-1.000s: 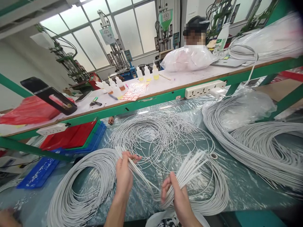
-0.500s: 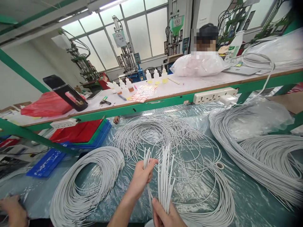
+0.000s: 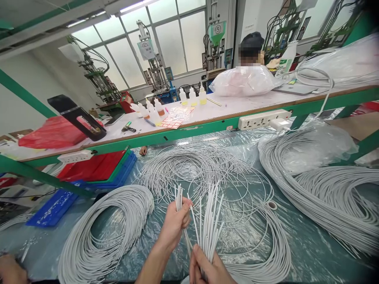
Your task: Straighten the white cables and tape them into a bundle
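In front of me my left hand (image 3: 175,219) is closed around a small bunch of thin grey-white cables, their cut ends sticking up above the fist. My right hand (image 3: 207,266), lower and to the right, grips a thicker bundle of cables (image 3: 211,221) whose ends fan out upward. One cable of that bundle leans left, its tip close to my left thumb and fingertips. Behind both hands lies a loose, tangled coil of the same cable (image 3: 183,165). The lower parts of the held cables are hidden by my hands.
A neat cable coil (image 3: 103,228) lies at left, larger coils (image 3: 308,205) at right. A tape roll (image 3: 271,205) sits near the loose strands. Beyond, a green-edged shelf (image 3: 166,138) carries bottles and a power strip (image 3: 263,119). Another person's hand (image 3: 12,270) shows at lower left.
My left hand has shifted slightly left, away from the right-hand bundle. The bundle's ends have spread wider, and one cable now leans toward my left fingers. The view has shifted slightly.
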